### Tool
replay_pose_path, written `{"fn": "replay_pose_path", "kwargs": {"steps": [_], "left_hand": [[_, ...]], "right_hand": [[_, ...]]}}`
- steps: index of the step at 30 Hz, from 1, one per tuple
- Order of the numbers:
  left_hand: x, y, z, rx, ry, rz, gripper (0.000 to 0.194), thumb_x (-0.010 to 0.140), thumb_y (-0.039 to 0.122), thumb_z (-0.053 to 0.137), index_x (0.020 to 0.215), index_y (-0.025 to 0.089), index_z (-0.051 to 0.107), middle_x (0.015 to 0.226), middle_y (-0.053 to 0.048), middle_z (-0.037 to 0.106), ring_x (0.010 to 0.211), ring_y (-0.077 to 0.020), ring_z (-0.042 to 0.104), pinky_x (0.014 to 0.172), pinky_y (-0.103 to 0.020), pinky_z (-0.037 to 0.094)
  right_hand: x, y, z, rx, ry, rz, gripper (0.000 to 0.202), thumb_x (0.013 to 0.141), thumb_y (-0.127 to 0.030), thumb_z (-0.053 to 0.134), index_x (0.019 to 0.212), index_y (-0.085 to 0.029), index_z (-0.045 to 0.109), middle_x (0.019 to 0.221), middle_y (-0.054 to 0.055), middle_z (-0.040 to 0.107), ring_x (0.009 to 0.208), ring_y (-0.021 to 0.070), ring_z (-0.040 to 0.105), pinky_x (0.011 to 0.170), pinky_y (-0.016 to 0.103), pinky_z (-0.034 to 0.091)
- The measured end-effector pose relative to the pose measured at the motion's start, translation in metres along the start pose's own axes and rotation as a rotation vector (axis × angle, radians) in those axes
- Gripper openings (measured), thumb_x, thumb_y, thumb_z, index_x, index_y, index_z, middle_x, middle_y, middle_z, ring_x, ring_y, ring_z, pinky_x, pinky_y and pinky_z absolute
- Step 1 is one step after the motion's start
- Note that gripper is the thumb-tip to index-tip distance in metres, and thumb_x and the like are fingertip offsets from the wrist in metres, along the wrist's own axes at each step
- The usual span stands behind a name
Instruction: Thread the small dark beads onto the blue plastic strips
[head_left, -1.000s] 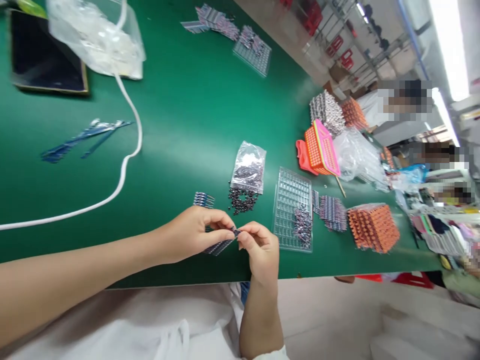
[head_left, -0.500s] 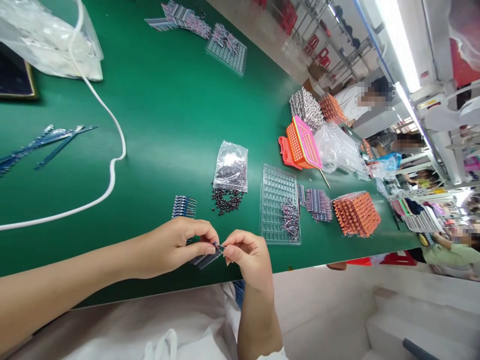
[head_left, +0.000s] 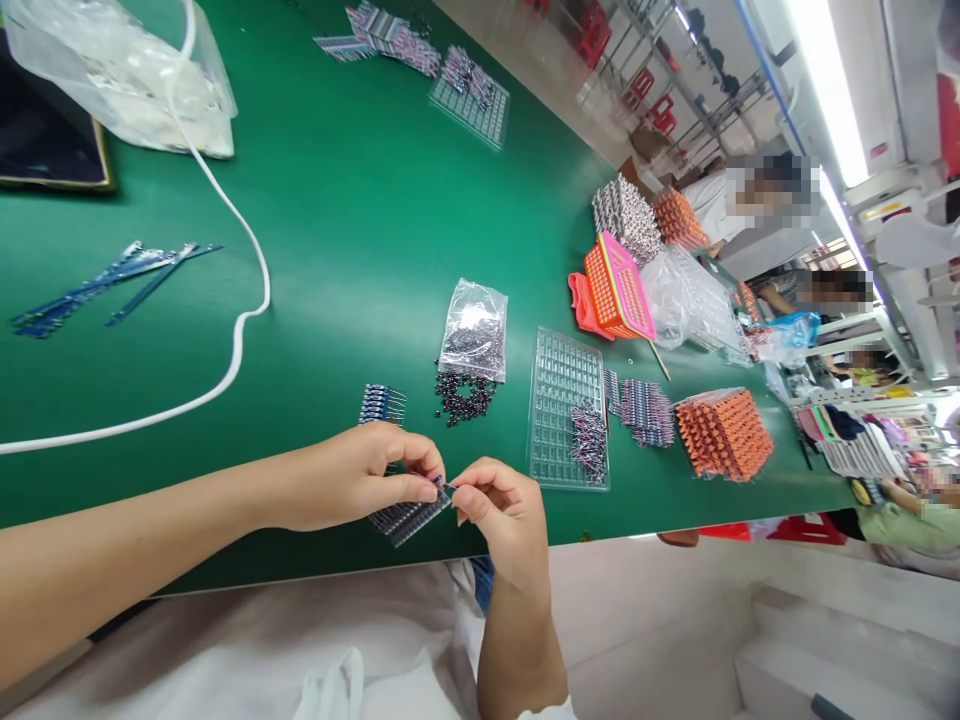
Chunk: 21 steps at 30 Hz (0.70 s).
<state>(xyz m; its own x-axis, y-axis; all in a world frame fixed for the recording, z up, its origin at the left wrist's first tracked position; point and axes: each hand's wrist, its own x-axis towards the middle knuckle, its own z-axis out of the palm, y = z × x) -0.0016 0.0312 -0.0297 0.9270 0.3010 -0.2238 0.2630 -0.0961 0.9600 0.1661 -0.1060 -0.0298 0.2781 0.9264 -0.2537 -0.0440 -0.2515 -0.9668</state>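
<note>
My left hand (head_left: 390, 472) pinches a small bluish part (head_left: 439, 484) between thumb and forefinger. Close beside it, the fingers of my right hand (head_left: 504, 512) are closed on the thin end of that same small part; its exact kind is too small to tell. A row of dark pieces with thin leads (head_left: 411, 520) lies under my left fingers, partly covered by them. Just beyond my left wrist is a row of blue pieces with wire pins (head_left: 381, 404). Loose dark beads (head_left: 465, 400) are spread at the mouth of a clear plastic bag (head_left: 474, 335) of beads.
A clear compartment tray (head_left: 551, 410) holding small parts lies to the right, near stacked orange pieces (head_left: 724, 435) and an orange-pink basket (head_left: 615, 290). A white cable (head_left: 238, 350) crosses the left, by blue strips (head_left: 124, 285). Other people sit farther along the table.
The view has swung slightly, so the table things appear farther right. Both hands keep their pinch close together, and a little more of the dark row shows beneath my left hand.
</note>
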Motion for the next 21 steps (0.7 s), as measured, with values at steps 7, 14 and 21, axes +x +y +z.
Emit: {"fn": "replay_pose_path", "kwargs": {"steps": [7,14,21], "left_hand": [[0.003,-0.001,0.002,-0.103,0.049,-0.053,0.025,0.087,0.042,0.061,0.083,0.019,0.071,0.078,-0.002,0.071,0.072,-0.0164,0.061,0.065,-0.023,0.046],[0.005,0.001,-0.001,-0.212,0.179,-0.083,0.025,0.085,0.043,0.063,0.083,0.019,0.07,0.08,-0.001,0.074,0.073,-0.0163,0.063,0.066,-0.024,0.047],[0.005,0.001,0.002,-0.246,0.194,-0.086,0.024,0.084,0.042,0.065,0.082,0.019,0.069,0.079,0.0,0.074,0.072,-0.0154,0.064,0.065,-0.023,0.047]], "right_hand": [[-0.003,0.003,-0.022,-0.17,0.145,-0.091,0.017,0.085,-0.038,0.071,0.084,-0.021,0.074,0.075,-0.001,0.063,0.061,0.0106,0.057,0.057,0.023,0.046],[-0.015,0.005,-0.128,-0.764,0.763,-0.273,0.031,0.087,-0.047,0.066,0.093,-0.018,0.074,0.09,0.009,0.074,0.083,0.0232,0.069,0.076,0.035,0.055],[-0.028,0.022,-0.185,-1.144,0.728,-0.241,0.032,0.09,-0.053,0.06,0.088,-0.025,0.075,0.093,0.011,0.075,0.085,0.0283,0.072,0.072,0.038,0.055]]}}
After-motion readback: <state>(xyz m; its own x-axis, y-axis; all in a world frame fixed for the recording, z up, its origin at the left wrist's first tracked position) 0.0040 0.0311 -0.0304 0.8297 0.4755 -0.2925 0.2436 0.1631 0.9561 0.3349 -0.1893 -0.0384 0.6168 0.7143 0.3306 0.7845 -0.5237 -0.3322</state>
